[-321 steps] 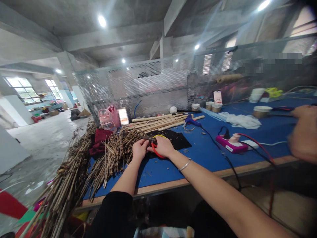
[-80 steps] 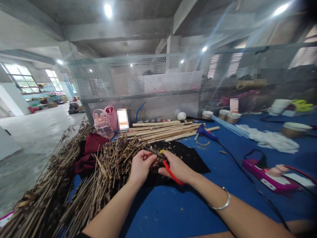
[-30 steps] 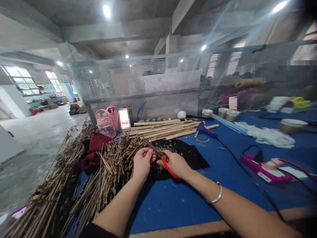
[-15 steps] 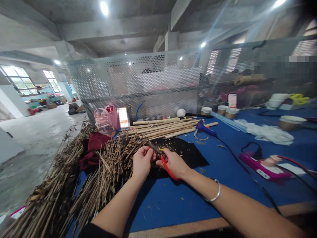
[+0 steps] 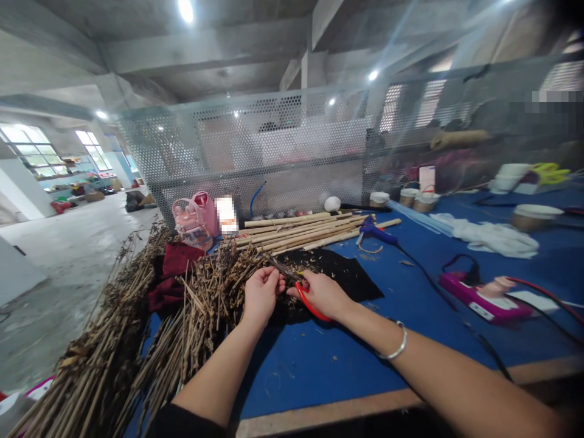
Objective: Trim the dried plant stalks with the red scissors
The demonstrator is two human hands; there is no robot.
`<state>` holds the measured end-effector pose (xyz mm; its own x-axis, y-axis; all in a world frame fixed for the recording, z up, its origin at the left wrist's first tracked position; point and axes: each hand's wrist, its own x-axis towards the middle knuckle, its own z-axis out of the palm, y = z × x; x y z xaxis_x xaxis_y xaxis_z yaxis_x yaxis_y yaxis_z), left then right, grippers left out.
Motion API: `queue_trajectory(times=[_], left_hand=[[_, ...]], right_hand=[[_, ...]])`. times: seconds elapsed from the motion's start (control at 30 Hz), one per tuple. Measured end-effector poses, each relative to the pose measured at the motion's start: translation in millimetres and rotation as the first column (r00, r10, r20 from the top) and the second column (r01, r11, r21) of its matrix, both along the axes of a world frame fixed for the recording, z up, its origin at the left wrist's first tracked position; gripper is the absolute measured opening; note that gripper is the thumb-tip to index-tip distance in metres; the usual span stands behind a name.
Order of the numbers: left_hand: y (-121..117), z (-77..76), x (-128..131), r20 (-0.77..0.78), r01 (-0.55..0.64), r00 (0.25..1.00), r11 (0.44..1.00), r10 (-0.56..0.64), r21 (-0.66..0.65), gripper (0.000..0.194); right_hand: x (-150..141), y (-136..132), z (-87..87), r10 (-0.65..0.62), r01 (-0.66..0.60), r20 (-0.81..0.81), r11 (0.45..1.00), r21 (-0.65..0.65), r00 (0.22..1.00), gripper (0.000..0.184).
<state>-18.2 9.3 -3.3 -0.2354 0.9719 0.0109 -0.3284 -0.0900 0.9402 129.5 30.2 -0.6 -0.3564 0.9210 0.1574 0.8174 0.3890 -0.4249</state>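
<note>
My right hand [image 5: 322, 294] grips red-handled scissors [image 5: 314, 307], their dark blades pointing up and left. Just left of them, my left hand [image 5: 263, 293] is closed in a pinch close to the blades; what its fingertips hold is too small to make out. Under and beyond both hands lies a black cloth [image 5: 351, 274] strewn with small pale clippings. A heap of dried brown plant stems [image 5: 205, 310] with knobbly heads reaches up against my left hand.
Behind the cloth lie pale wooden sticks [image 5: 296, 234] and a blue glue gun [image 5: 378, 232]. A purple power strip [image 5: 483, 301] with cables sits at right, near white gloves [image 5: 493, 236]. A pink bag [image 5: 196, 219] stands back left, before a perforated metal screen [image 5: 283, 152].
The view has shifted slightly. Both hands stay nearly in place, and the red handles have turned a little, sitting closer in my right hand.
</note>
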Motion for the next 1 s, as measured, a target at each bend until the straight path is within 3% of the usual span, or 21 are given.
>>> queue_trajectory(times=[0.23, 0.37, 0.63, 1.0], left_hand=[[-0.6, 0.9, 1.6, 0.025, 0.019, 1.0, 1.0, -0.018, -0.023, 0.027], [-1.5, 4.0, 1.9, 0.054, -0.002, 0.999, 1.0, 0.003, -0.016, 0.021], [-5.0, 5.8, 5.7, -0.037, 0.004, 0.999, 1.0, -0.005, -0.023, 0.014], [-2.4, 1.5, 1.0, -0.076, -0.01, 0.997, 1.0, 0.009, -0.009, 0.014]], right_hand=[[-1.2, 0.1, -2.8, -0.03, 0.03, 0.008, 0.999, 0.026, 1.0, 0.043], [-2.1, -2.2, -3.2, 0.03, -0.027, -0.038, 0.996, 0.08, 0.999, 0.045], [-4.0, -6.2, 5.8, 0.053, -0.056, 0.021, 0.978, 0.2, 0.998, 0.046], [-2.1, -5.0, 1.9, -0.004, 0.002, 0.041, 0.998, 0.055, 0.999, 0.049]])
